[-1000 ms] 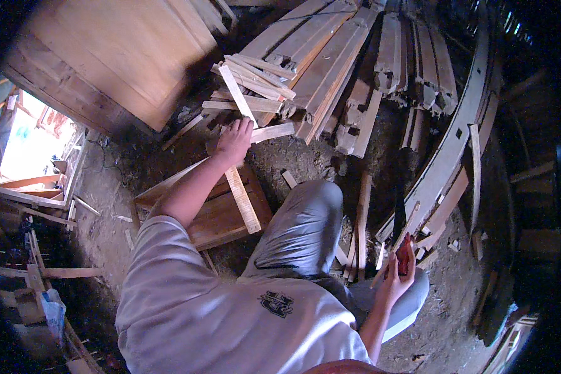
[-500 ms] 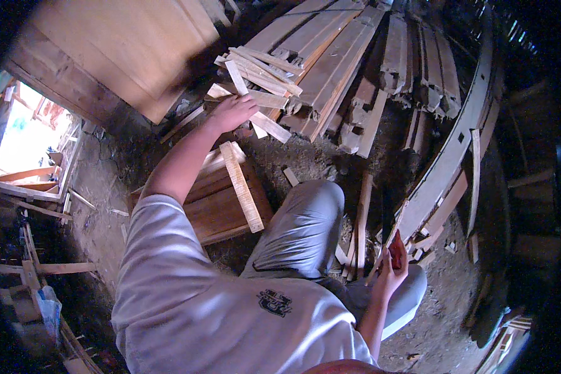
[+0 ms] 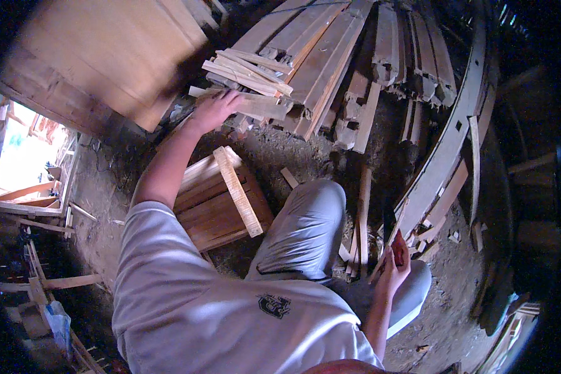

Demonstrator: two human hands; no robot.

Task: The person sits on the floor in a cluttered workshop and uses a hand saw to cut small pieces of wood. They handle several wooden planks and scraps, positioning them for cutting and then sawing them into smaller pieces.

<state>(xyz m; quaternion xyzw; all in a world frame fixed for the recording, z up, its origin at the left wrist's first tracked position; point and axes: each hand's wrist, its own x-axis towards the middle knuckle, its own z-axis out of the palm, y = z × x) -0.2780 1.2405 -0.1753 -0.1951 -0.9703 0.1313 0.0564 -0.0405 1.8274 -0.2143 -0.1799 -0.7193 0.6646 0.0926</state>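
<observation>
My left hand [image 3: 218,111] reaches forward, its fingers curled over a short flat wooden strip [image 3: 263,106] at the near end of the timber stack. Just beyond it lie several pale wood strips [image 3: 246,73], heaped loosely on the beams. Low on the right, beside my bent knee, my right hand [image 3: 393,269] is closed round the red handle [image 3: 400,247] of a tool; the rest of that tool is hard to make out. Between my left arm and knee sits a brown wooden block [image 3: 215,215], with a narrow light strip [image 3: 238,190] lying across it.
Long grooved beams [image 3: 327,65] fan out ahead. A long curved board with square holes [image 3: 442,159] runs along the right, scraps near its lower end. A large wooden panel [image 3: 106,53] stands at the far left, above a bright opening [image 3: 31,156]. The floor is dirt.
My left hand has drawn slightly left and nearer, and loose strips around it have shifted or gone from sight. My right hand with the red-handled tool has barely moved.
</observation>
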